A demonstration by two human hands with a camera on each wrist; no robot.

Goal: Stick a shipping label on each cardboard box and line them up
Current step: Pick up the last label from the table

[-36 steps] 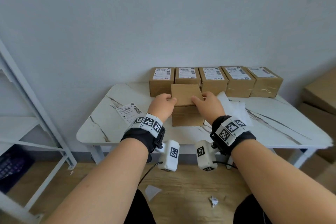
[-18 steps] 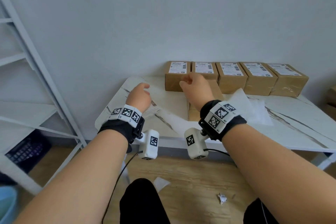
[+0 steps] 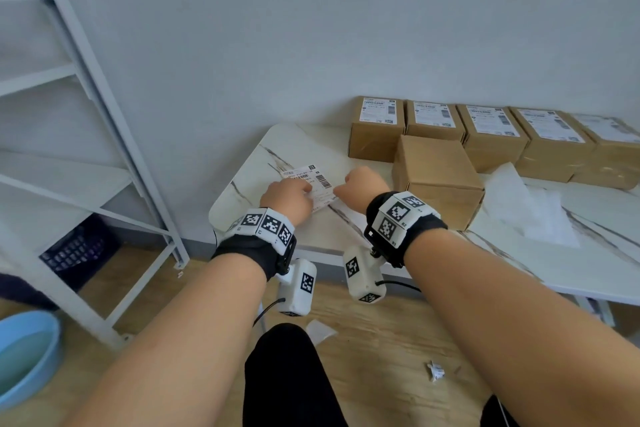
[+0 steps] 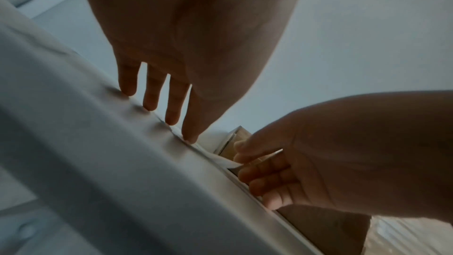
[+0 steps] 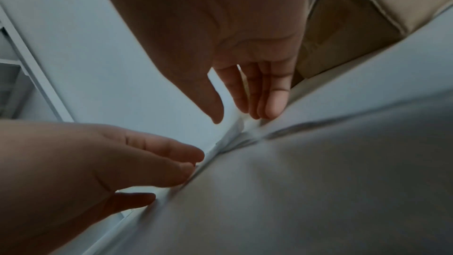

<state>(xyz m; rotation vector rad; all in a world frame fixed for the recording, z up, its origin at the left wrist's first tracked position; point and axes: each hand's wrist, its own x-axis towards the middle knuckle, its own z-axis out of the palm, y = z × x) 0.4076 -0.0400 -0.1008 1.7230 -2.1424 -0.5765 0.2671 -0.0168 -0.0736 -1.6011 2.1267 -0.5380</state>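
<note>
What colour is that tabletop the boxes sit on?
White with dark marble-like veins; the tabletop shows best in the head view.

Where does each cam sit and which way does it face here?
Head: worn high, faces forward and down at the table; both forearms, left hand, right hand.
Left wrist: under the left hand, looks along its fingers.
Right wrist: under the right hand, likewise.
Shared: all show both hands at the shipping label.

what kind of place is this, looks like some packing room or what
Probably a small home or back-room packing spot: a row of labelled cardboard boxes on a marble-look table against a bare wall, a loose shipping label, and metal shelving beside it.
</note>
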